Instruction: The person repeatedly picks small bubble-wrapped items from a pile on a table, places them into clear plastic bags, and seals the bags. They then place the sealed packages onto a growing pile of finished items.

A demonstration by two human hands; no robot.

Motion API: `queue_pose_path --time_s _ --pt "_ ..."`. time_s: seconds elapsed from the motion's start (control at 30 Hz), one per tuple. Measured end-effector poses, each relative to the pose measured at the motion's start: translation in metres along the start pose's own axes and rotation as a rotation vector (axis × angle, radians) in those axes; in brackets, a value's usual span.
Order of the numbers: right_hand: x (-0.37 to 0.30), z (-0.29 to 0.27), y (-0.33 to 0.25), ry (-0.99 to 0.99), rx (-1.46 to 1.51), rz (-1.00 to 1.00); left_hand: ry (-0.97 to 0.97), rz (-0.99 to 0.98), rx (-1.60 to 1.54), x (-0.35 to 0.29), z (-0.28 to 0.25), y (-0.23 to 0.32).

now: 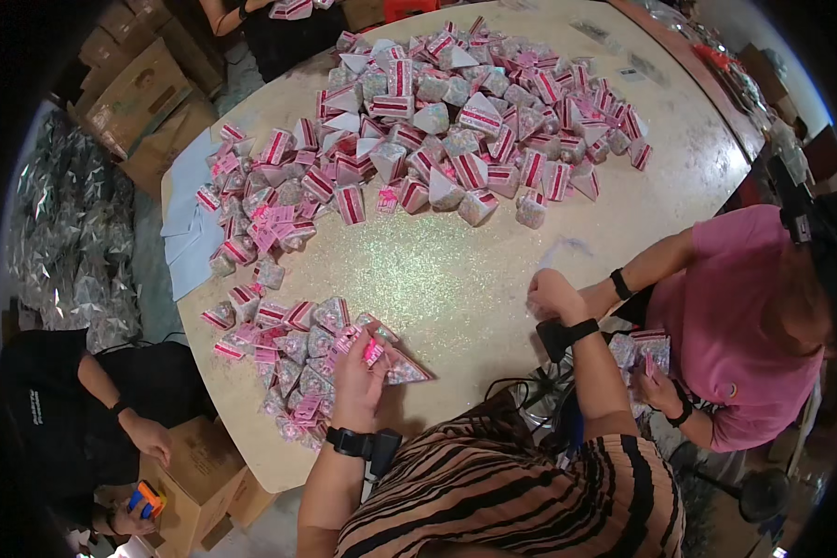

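Note:
My left hand [360, 367] is closed round a glittery wedge [407, 368] shaped like a cake slice, with a pink tag [373, 352] at its fingers. Below and left of that hand lies a pile of wrapped glittery wedges [293, 346] with pink tags. My right hand [558, 296] is bent with its fingers curled over the table, right of the middle. Just beyond its fingers lies a thin clear strand or film [567, 249]. Whether the fingers pinch it is too small to tell.
A large heap of cake-slice wedges [465, 121] covers the far table [437, 307]. At right a person in pink [725, 316] holds wedges. At left a person in black handles a tape dispenser [146, 500] over a cardboard box [200, 474]. Blue-white sheets [191, 223] lie at the left edge.

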State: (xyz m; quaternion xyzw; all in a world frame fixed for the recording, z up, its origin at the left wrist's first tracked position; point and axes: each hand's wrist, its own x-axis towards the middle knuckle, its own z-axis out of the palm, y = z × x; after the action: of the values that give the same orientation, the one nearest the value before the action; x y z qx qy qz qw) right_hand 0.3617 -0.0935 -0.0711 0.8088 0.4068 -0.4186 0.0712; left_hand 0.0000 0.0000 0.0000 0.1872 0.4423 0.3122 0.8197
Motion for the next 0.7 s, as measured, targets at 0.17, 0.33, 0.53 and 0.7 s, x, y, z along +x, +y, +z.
queue_pose_path --time_s 0.17,0.33,0.53,0.7 --pt "-0.008 -0.026 -0.066 0.926 -0.086 -0.308 0.015 -0.058 0.007 -0.003 0.002 0.002" --pt "0.063 -0.048 -0.104 0.927 -0.228 -0.250 -0.056 -0.095 0.074 0.007 0.012 -0.002" --pt "0.037 -0.029 -0.112 0.832 0.398 -0.553 -0.047 -0.201 0.055 0.030 0.007 0.004" --pt "-0.066 -0.038 -0.144 0.267 0.567 -0.854 -0.092 -0.336 -0.065 0.054 0.023 0.015"
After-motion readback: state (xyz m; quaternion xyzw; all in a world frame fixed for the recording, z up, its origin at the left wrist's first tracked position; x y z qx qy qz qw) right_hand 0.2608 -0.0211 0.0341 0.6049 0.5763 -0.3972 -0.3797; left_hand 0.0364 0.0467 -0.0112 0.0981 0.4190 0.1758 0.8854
